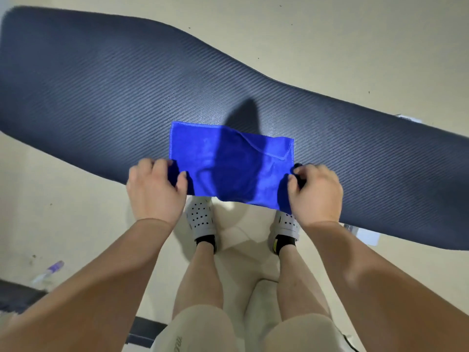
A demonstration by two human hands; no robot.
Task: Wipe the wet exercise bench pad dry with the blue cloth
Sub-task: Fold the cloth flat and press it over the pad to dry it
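Cloth spread at pad's near edge

Blue cloth (228, 163) is pinched by left hand (154, 189) & right hand (314, 191) at its near corners; bench pad (101, 92) mostly unwiped, wetness can't be told.

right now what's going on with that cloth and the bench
A person stands over a dark bench pad and holds a blue cloth by its near corners, the left hand on one, the right hand on the other. The cloth lies spread flat across the pad's near edge, with one far corner folded over. No wet patches can be made out on the pad from here.
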